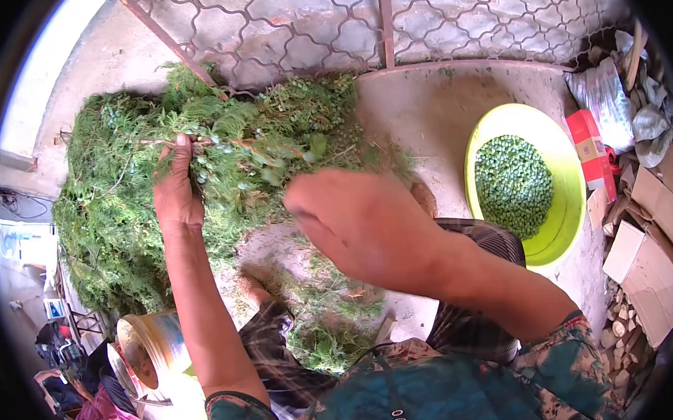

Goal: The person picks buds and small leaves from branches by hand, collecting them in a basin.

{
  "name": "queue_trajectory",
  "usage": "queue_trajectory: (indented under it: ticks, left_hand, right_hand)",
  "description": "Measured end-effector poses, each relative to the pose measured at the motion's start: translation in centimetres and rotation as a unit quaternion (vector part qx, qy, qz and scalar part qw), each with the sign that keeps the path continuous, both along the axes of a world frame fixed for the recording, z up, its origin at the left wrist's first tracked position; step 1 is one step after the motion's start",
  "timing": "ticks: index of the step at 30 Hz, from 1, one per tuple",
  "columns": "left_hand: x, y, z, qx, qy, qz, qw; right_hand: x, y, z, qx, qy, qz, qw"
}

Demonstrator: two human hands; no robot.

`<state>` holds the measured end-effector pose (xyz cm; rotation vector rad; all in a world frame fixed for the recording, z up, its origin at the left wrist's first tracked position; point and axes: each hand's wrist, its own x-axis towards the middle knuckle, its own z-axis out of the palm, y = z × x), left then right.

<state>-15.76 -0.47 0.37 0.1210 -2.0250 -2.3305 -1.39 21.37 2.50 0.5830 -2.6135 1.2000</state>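
Note:
My left hand (180,184) is closed on a thin brown stem of a green sprig (256,155), thumb on top, over a large heap of feathery green branches (111,223). Just right of the sprig's leafy end is my right hand (336,214), blurred by motion, its fingers bent; whether anything is between them cannot be made out. A yellow-green basin (569,213) on the right holds many small green berries (512,184).
A metal lattice (299,28) runs along the top. Cardboard (653,261), a red box (590,153) and plastic bags (604,98) lie at the right. Buckets (161,345) stand lower left, near another person's pink clothing (106,409). Loose greenery (331,341) lies between my legs.

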Motion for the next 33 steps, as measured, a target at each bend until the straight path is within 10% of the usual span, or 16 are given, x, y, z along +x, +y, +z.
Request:
queue_trajectory:
  ticks: [9,28,30,31,33]
  left_hand:
    - [8.0,1.2,3.3,-0.06,0.029,0.013,0.998]
    - [9.3,-1.1,0.2,0.065,0.026,-0.003,0.998]
    - [8.9,-1.5,0.1,0.076,0.01,0.025,0.997]
    - [8.7,-1.7,0.0,0.087,-0.006,0.057,0.995]
    - [8.4,-2.1,0.0,0.116,-0.032,0.072,0.99]
  right_hand:
    - [-3.5,-4.6,1.1,-0.239,0.064,-0.05,0.968]
    - [-4.1,-8.2,-2.4,-0.08,0.124,0.009,0.989]
    - [-3.9,-7.9,-0.9,-0.431,-0.245,0.1,0.863]
    - [-3.9,-7.4,-0.3,-0.428,-0.245,0.101,0.864]
    - [-3.8,-6.5,0.4,-0.632,-0.326,0.156,0.685]
